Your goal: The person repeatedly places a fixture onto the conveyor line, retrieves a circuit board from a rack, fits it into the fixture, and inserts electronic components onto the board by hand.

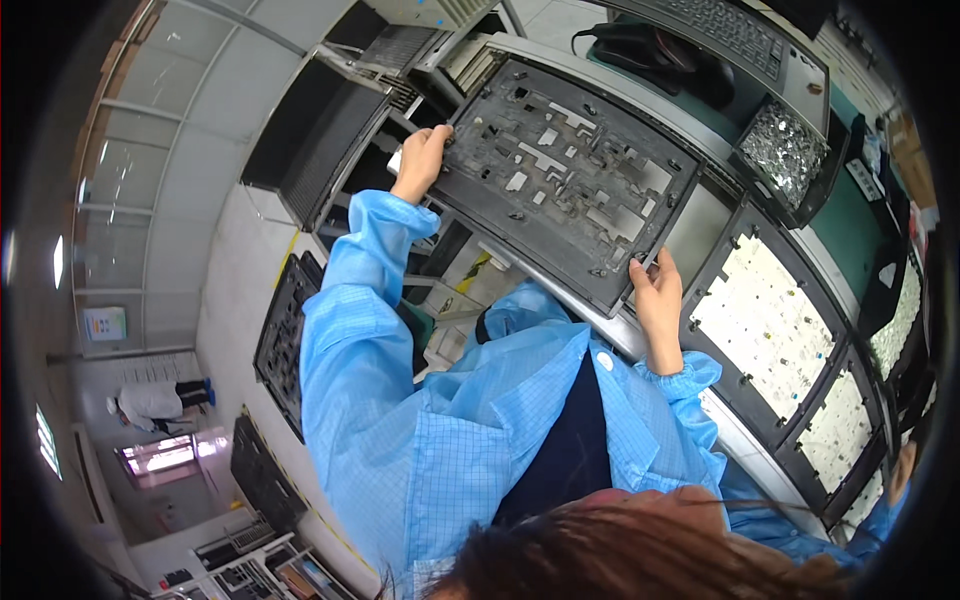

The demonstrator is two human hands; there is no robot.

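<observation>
Blue smock: spans the lower centre of the frame, both sleeves extended toward the upper centre.

Left grip: fingers closed over the left end of a dark pallet. Right grip: thumb and fingers pinched on the pallet's opposite end, close to its lower corner. Neither grip shows a gap. The pallet lies at the upper centre, face up, with pale patches across its face — cut-outs or inserts, cannot tell which. Holding opposite ends presumably balances the load and leaves the face untouched. Whether a support bears the pallet from below is hidden.

Right of frame: a framed panel with a bright metallic face lies beside the pallet, probably set there for easy reach. Above it, a black bin contains silvery pieces, likely to prevent scatter over the green tabletop. A keyboard occupies the upper right.

Upper left: a black slotted rack. Far lower left: a person in white, well apart.
</observation>
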